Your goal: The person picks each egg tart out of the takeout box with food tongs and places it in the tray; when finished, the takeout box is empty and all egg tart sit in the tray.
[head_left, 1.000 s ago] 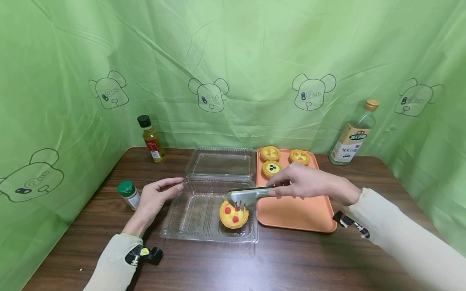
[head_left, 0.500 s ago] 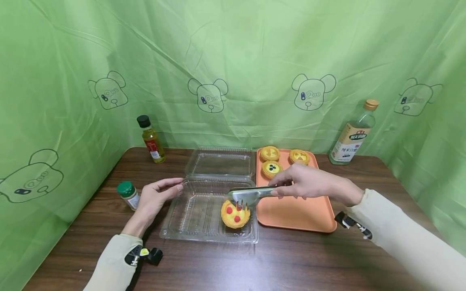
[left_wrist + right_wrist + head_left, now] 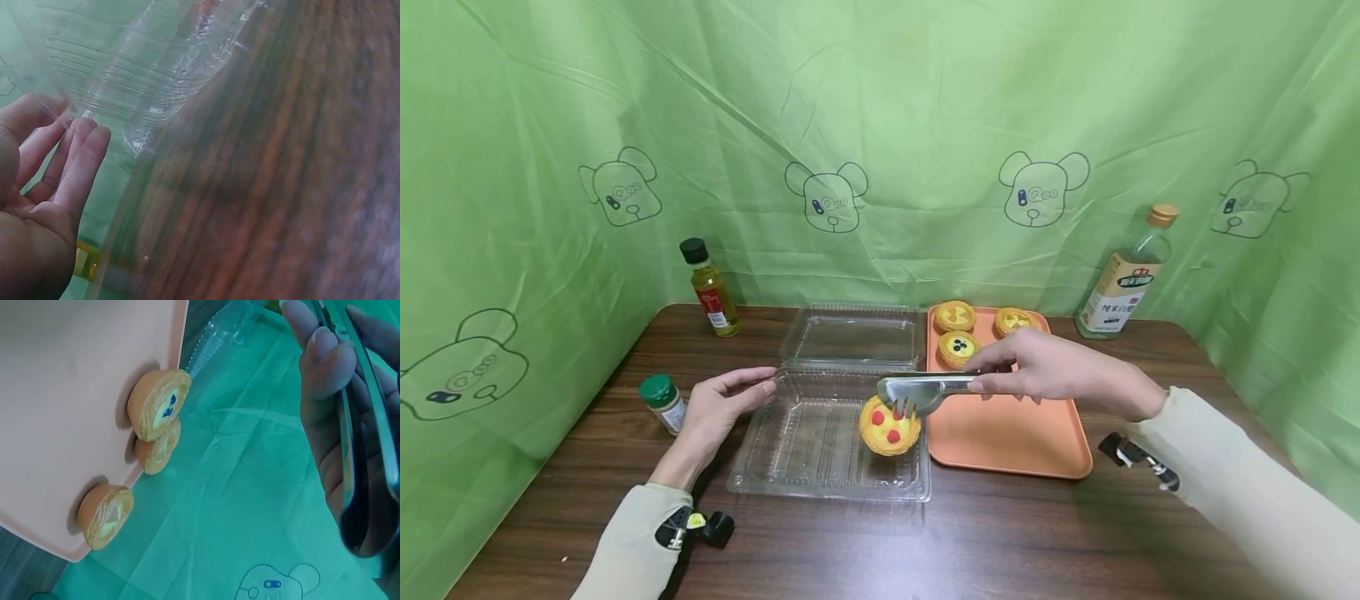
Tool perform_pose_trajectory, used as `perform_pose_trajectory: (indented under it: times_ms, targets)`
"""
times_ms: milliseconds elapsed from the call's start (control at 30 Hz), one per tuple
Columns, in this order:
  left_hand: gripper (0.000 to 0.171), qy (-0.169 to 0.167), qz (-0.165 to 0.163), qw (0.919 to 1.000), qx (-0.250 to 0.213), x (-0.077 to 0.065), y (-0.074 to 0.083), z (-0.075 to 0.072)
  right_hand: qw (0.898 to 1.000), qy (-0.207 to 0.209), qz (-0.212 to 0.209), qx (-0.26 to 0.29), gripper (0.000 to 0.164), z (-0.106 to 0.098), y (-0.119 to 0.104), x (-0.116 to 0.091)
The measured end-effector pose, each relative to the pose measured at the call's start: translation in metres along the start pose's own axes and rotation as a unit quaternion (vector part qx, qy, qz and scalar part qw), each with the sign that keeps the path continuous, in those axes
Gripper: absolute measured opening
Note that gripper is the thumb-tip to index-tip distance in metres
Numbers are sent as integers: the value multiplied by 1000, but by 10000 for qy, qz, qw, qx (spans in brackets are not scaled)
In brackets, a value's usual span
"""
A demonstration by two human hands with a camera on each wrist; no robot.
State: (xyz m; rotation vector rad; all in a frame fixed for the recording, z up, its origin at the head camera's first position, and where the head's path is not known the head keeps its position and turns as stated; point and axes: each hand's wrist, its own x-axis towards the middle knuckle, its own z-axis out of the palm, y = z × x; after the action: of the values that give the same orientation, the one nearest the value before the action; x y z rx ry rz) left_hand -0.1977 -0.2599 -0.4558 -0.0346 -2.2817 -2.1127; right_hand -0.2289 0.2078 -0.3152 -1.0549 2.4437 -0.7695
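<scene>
My right hand [image 3: 1052, 371] grips metal food tongs [image 3: 917, 388] with fork-like tips. Between the tips is an egg tart [image 3: 886, 443] with red toppings, over the right side of a clear plastic clamshell box [image 3: 805, 450]. A shadow shows beneath the tart. With thumb and fingertips, my left hand [image 3: 718, 407] pinches the box's left rim; the left wrist view shows the fingers [image 3: 87, 156] at the thin plastic edge. In the right wrist view the tongs' handle [image 3: 379, 425] runs through the right hand, while the tart is out of that view.
An orange tray [image 3: 1007, 442] right of the box bears three more tarts, one with dark berries [image 3: 958, 348]. The box's lid [image 3: 857, 337] lies folded back. An oil bottle [image 3: 715, 296], a green-capped jar [image 3: 664, 402] and a vinegar bottle [image 3: 1123, 283] stand around; green cloth [image 3: 910, 250] hangs behind.
The tart in the tongs has risen and shifted slightly right, and its shadow now shows apart below it. My right hand moved right with it. The left hand stays at the box rim.
</scene>
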Motion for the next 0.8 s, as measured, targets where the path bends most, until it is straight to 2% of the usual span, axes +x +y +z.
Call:
perform_pose_trajectory:
  times_ms: [233,367,600,800]
  targets:
    - [44,0,16,10000,48,-1,-2,0,9995,243,92,206,18,-12,0,-13]
    - [45,-3,6,10000,26,0,-1,1,9984,496,240,135,20,-21,4,-25]
    - [44,2,12,10000,66,0,0,1,9914,940,813,413,16,-33,18,-47]
    - [45,-7,26,10000,17,0,0,1,9833,1260,1186,554,21,-37,40,-66]
